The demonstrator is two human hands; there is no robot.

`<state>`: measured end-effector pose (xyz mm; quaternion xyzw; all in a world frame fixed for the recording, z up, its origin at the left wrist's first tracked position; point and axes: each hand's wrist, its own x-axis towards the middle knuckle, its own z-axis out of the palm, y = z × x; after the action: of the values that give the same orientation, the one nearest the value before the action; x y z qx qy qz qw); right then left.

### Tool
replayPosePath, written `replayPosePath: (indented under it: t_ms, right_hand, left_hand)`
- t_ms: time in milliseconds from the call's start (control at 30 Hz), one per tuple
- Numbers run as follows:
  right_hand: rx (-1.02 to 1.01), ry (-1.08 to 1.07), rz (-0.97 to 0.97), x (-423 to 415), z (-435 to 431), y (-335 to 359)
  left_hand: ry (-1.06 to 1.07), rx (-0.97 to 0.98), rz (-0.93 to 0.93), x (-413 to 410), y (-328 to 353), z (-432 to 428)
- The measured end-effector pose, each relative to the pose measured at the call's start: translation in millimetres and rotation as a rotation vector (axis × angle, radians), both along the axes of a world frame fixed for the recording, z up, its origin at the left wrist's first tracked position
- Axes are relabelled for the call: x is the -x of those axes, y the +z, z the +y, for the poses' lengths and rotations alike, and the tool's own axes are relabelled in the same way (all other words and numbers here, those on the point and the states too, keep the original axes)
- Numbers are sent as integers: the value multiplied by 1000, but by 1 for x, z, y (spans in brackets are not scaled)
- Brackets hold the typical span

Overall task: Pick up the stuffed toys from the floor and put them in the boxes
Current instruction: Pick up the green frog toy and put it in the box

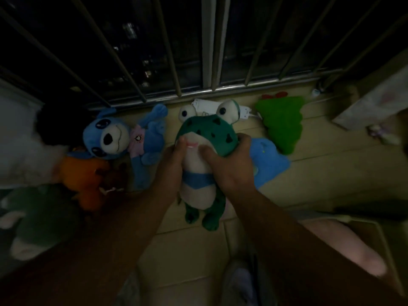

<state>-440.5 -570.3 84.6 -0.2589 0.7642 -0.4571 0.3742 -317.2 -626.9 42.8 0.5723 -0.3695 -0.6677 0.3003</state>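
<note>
A dark green stuffed frog [203, 129] with big white eyes, a pale belly and a blue band is held upright over the tiled floor. My left hand [172, 160] grips its left side and my right hand [229, 164] grips its right side, thumbs pressed into the belly. A blue stuffed animal in a pink shirt [123, 138] lies on the floor to the left. An orange toy [86, 177] lies below it. A bright green plush [282, 122] and a flat blue plush [269, 164] lie on the right.
Metal window bars [176, 62] run along the far edge of the floor. A white fluffy toy [24, 151] and a dark green plush [37, 217] sit at the left. A pink toy lies in a box [375, 250] at lower right. A pale bag [375, 102] stands at upper right.
</note>
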Motion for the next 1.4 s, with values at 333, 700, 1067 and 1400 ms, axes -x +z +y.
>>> replayPosePath:
  t_ms: [333, 700, 1067, 1400]
  right_hand:
    - [53, 50, -136, 73, 74, 228]
    - [88, 75, -72, 126, 127, 415]
    - [145, 131, 40, 118, 244, 454]
    - [115, 131, 7, 108, 366, 461]
  left_hand:
    - [-79, 10, -115, 56, 229, 57]
    - [-85, 86, -12, 105, 430, 114]
    - [-79, 154, -26, 85, 479, 229]
    - [-92, 131, -60, 77, 487, 357]
